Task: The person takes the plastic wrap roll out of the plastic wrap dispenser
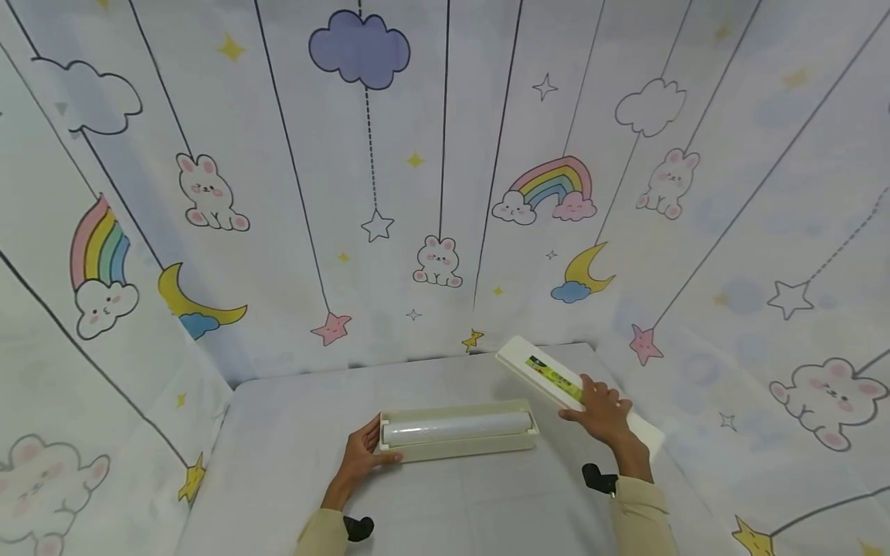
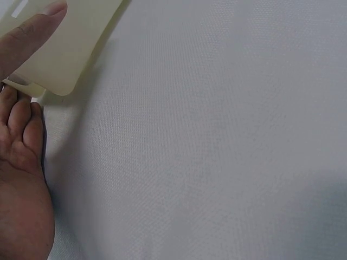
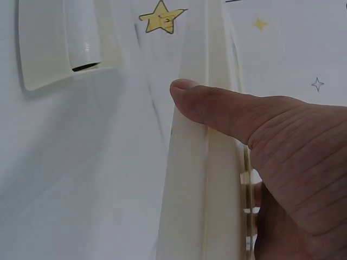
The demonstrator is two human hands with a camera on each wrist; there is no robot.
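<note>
A long cream cling film dispenser box (image 1: pixel 467 449) lies on the white-covered table, its top off. Inside it sits a shiny roll of cling film (image 1: pixel 455 428). My left hand (image 1: pixel 365 452) grips the box's left end, thumb on the front wall and fingers behind the end. In the left wrist view the thumb lies on the box's cream wall (image 2: pixel 70 49). Raised to the right of the box, tilted, is its cream lid (image 1: pixel 518 357) with a green-yellow label (image 1: pixel 552 376). My right hand (image 1: pixel 603 413) holds this lid across its width; the right wrist view shows the thumb on its inner side.
The table (image 1: pixel 292 417) has a white cloth cover. Behind and on both sides rise fabric walls (image 1: pixel 389 309) printed with rabbits, stars, clouds and rainbows. Beige sleeves and black wrist straps (image 1: pixel 359 529) show on both arms.
</note>
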